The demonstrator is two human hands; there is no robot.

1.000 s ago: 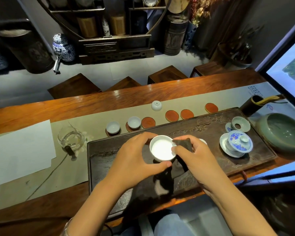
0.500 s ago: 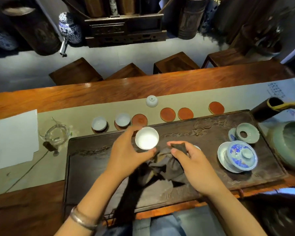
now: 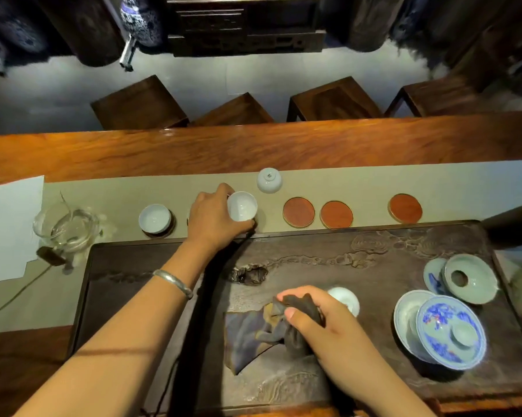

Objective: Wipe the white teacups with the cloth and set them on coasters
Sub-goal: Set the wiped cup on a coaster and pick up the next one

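left arm: bare, no sleeve showing
left wrist: silver bangle [image 3: 173,283] (plain-ish, slightly textured)
right arm: bare as well
legs: blue jeans [image 3: 290,414], just a sliver at bottom edge

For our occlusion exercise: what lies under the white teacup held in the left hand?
Only a dark sliver shows beneath the white teacup; the left hand and cup cover the rest, so no coaster can be confirmed.

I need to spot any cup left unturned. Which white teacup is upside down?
The inverted teacup alone on the runner, beyond the coaster row; its foot ring faces up, while the others show open bowls.
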